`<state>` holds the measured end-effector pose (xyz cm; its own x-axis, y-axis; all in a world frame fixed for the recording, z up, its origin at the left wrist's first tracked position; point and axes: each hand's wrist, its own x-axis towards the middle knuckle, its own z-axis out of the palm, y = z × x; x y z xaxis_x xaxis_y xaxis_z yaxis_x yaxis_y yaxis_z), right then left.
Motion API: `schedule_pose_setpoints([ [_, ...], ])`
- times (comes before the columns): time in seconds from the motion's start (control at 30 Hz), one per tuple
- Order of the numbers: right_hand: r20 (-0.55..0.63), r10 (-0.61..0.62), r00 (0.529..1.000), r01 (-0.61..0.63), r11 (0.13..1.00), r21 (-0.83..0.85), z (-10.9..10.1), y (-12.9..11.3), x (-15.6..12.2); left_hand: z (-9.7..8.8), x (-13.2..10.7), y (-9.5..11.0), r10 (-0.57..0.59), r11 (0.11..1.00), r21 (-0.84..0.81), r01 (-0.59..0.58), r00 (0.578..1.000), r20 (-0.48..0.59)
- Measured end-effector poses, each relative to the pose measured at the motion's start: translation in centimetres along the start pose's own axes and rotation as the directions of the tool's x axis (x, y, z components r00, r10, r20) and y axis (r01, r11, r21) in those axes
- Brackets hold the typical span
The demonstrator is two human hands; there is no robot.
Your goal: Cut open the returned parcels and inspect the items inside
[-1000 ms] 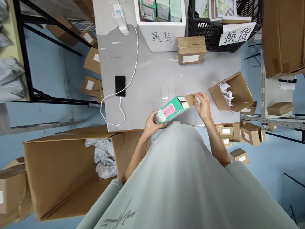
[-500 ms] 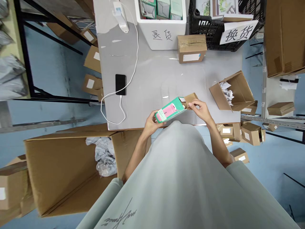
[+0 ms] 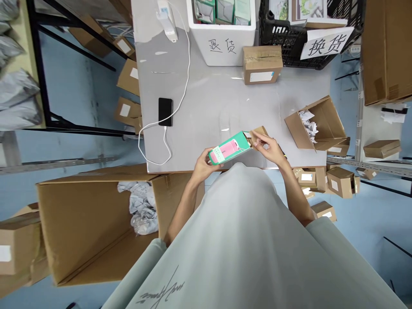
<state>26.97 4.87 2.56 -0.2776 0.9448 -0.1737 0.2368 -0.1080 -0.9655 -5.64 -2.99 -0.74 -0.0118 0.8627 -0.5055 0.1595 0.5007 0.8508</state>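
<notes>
My left hand (image 3: 202, 166) grips the lower left end of a small green box (image 3: 236, 141) with a pink picture on its side. The box lies slanted just above the table's near edge, its open end pointing to the right. A brown cardboard flap (image 3: 259, 129) sticks out at that end. My right hand (image 3: 268, 148) is at the opening, fingers stretched and apart, the tips touching the flap. What is inside the box is mostly hidden.
An open carton (image 3: 317, 122) with crumpled paper stands at right. At the back are a closed carton (image 3: 262, 64), a white bin (image 3: 222, 47) and a black crate (image 3: 294, 58). A phone (image 3: 165, 112) on a cable lies left. A large open carton (image 3: 80, 231) stands below left.
My right hand's fingers have loosened from a pinch at the flap and stretched out over the box's open end. The left hand keeps its grip. The view has shifted slightly.
</notes>
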Motion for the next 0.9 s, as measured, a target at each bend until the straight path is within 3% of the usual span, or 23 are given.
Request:
schedule_pose_setpoints([
  [0.17,0.024,-0.004,1.0,0.003,1.0,0.029,0.3,-0.1,0.5,-0.4,-0.3,0.4,0.026,0.999,0.024,-0.026,0.999,0.021],
  [0.27,-0.015,-0.009,1.0,0.008,0.999,-0.035,0.4,-0.1,0.5,-0.5,-0.5,0.5,0.037,0.998,0.055,-0.038,0.999,0.027],
  [0.5,0.022,-0.098,0.995,0.1,0.982,-0.158,0.7,1.3,-0.2,-0.2,-0.7,0.5,0.021,0.997,0.079,-0.023,0.999,0.025],
  [0.67,0.083,-0.096,0.992,0.101,0.993,-0.062,0.2,1.4,-0.2,-0.1,-1.0,0.8,0.011,0.997,0.078,-0.015,0.999,0.052],
  [0.8,0.2,0.042,0.979,-0.047,0.999,0.019,-1.1,0.9,0.3,-0.5,-1.3,1.2,0.014,0.995,0.096,-0.021,0.997,0.07],
  [0.9,0.313,0.207,0.927,-0.242,0.967,0.076,-1.4,1.4,1.0,-1.1,-1.2,1.4,0.035,0.99,0.137,-0.046,0.996,0.081],
])
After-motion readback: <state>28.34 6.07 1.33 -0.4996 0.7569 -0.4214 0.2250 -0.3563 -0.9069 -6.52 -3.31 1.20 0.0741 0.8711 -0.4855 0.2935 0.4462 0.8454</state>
